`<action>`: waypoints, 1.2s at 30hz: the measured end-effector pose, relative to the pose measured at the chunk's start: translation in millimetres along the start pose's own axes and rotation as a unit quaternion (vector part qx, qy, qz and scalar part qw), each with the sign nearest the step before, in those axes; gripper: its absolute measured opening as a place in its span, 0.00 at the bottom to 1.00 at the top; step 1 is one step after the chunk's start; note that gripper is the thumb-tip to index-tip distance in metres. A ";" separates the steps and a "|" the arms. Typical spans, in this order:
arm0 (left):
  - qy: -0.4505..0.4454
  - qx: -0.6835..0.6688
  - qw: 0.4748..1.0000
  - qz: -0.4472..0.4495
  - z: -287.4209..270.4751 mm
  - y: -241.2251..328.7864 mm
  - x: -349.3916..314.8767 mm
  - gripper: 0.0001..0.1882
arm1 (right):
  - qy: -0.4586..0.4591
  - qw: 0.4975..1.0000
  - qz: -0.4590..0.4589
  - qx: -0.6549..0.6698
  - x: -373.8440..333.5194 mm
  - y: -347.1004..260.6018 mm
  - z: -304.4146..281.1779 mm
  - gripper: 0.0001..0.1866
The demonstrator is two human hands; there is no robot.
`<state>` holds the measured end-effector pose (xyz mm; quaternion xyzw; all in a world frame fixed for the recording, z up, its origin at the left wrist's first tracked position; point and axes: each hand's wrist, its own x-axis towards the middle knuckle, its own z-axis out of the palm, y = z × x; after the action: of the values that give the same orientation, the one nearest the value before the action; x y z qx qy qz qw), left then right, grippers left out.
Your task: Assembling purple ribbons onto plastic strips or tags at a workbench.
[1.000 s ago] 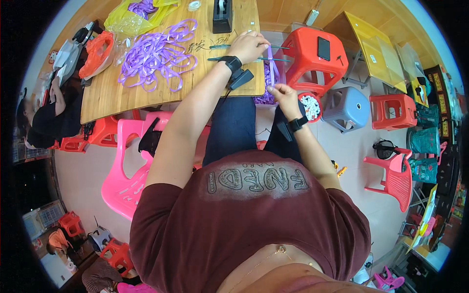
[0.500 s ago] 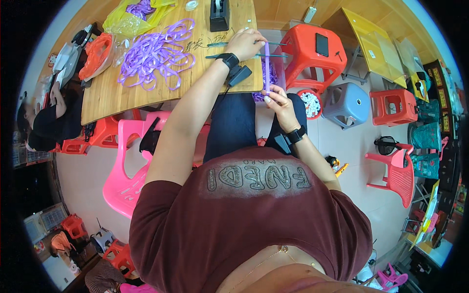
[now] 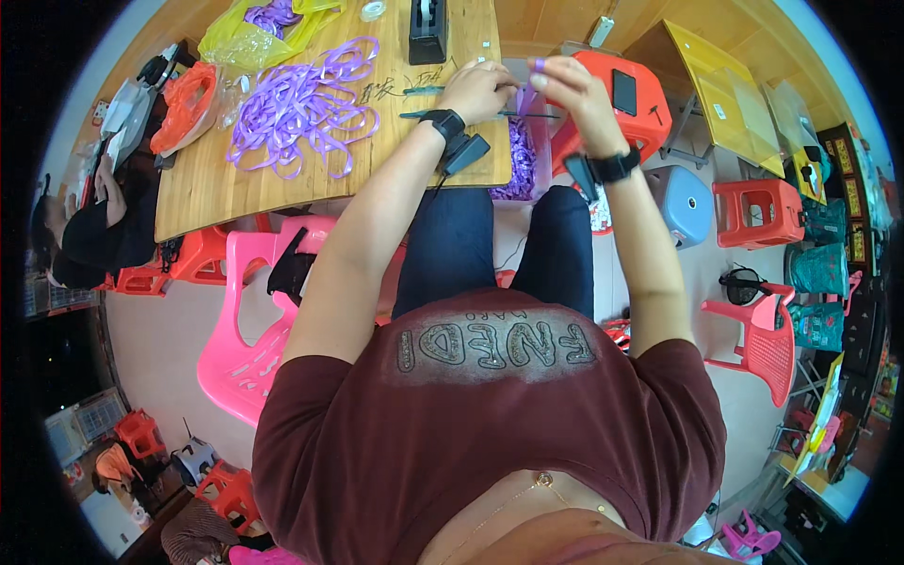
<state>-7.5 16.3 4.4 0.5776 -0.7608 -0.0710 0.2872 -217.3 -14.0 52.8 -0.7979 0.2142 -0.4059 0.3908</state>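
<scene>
Two thin dark green rods point(image 3: 411, 116) lie across the table's right edge and stick out past it. My left hand point(image 3: 476, 92) rests over them at the edge, its fingers closed on a purple ribbon point(image 3: 529, 100) where it meets the rods. Just right of it, my right hand point(image 3: 582, 99) is raised, thumb and fingers pinched on the same ribbon, a bit of which shows at the fingertips. Below both hands, a clear plastic bin point(image 3: 540, 169) holds a heap of purple ribbon pieces point(image 3: 519, 151).
A loose pile of purple ribbon point(image 3: 301, 108) covers the wooden table point(image 3: 202, 202). A black tape dispenser point(image 3: 427, 38) and a yellow plastic bag point(image 3: 224, 38) stand behind. A red stool point(image 3: 650, 113) to the right bears a phone point(image 3: 623, 91). A pink chair point(image 3: 226, 339) is at left.
My right hand has swung up from below the rods to their far side, carrying the ribbon with it. My left hand stays by the rods, its fingers more curled.
</scene>
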 end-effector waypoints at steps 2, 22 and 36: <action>-0.005 0.002 1.000 -0.005 -0.8 2.3 0.8 0.13 | 0.011 0.992 0.103 0.072 23.5 21.0 1.4 0.15; 0.016 0.005 1.000 0.000 3.6 -5.5 -3.6 0.13 | -0.038 0.878 0.416 0.232 30.9 107.5 25.0 0.10; 0.000 0.008 1.000 0.005 3.1 -0.8 2.1 0.14 | -0.036 0.876 0.331 0.349 -50.3 104.2 52.1 0.18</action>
<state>-8.7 13.5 2.2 0.5759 -0.7642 -0.0633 0.2834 -206.4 -20.2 -73.4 -0.5063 0.2955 -0.2720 0.7631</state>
